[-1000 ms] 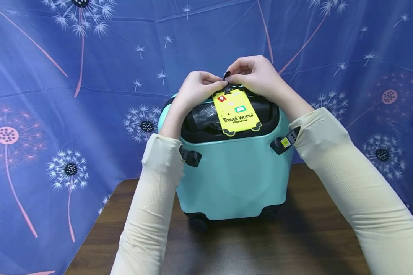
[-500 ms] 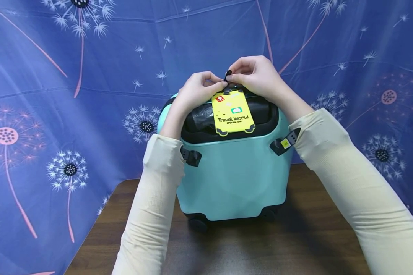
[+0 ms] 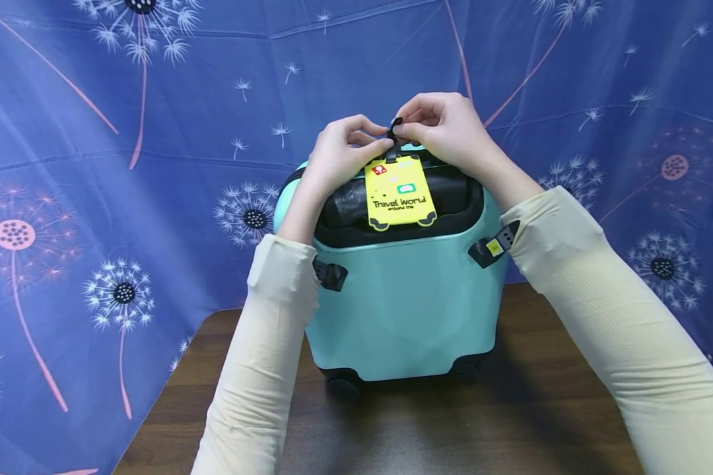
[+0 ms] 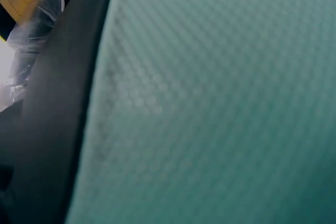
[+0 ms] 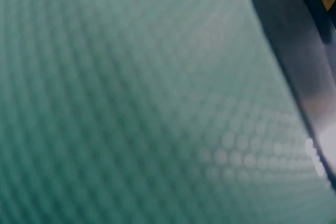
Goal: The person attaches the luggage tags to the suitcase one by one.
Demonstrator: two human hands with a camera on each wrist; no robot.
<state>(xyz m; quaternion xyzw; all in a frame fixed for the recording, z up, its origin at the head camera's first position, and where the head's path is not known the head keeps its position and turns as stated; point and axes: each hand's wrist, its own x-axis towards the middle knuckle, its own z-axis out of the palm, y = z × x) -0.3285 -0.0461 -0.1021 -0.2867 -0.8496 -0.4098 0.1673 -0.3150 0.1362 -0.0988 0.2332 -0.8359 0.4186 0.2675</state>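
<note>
A teal suitcase (image 3: 407,303) stands upright, its top edged in black. Over the black top hangs a yellow luggage tag (image 3: 399,194) printed "Travel World". The left hand (image 3: 341,152) pinches the tag's black strap (image 3: 394,135) low down, between thumb and fingertips. From the other side the right hand (image 3: 445,128) pinches the upper part of the strap, whose end sticks up between the two hands. Both wrist views are filled by the suitcase's textured teal shell (image 4: 210,98) and its dark rim (image 5: 294,51); neither shows a hand.
Under the suitcase is a brown wooden table (image 3: 451,435). A blue cloth (image 3: 184,119) with dandelion prints hangs behind and at both sides. Clear plastic wrap (image 3: 352,201) covers part of the black handle area beside the tag.
The yellow tag has swung left and hangs straighter. Both hands have risen slightly, still pinching the strap; its upper end now leans a little more to the right.
</note>
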